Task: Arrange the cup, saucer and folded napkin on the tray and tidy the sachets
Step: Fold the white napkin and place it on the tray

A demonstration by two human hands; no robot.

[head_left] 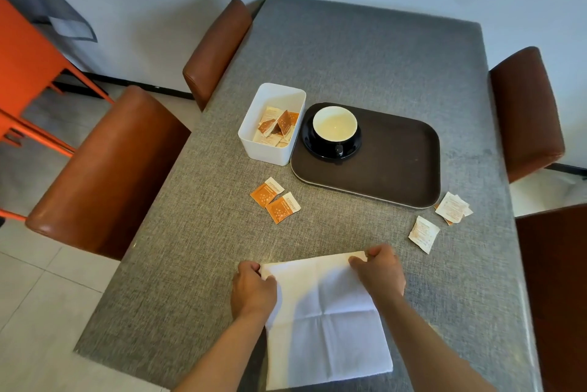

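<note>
A white napkin (327, 328) lies spread open on the grey table near me, its creases showing. My left hand (252, 290) pinches its far left corner and my right hand (379, 271) pinches its far right corner. A black cup (335, 128) with a cream inside stands on a black saucer (313, 145) at the left end of the dark brown tray (397, 163). Two orange sachets (274, 199) lie left of the tray's near edge. Pale sachets (424, 234) lie near its right corner, with more (452, 207) beside them.
A white box (254, 125) holding several sachets touches the tray's left side. Brown padded chairs stand at the left (104, 169), far left (216, 48) and right (524, 109). An orange table (25, 67) is at the far left. The table's near edge runs under my forearms.
</note>
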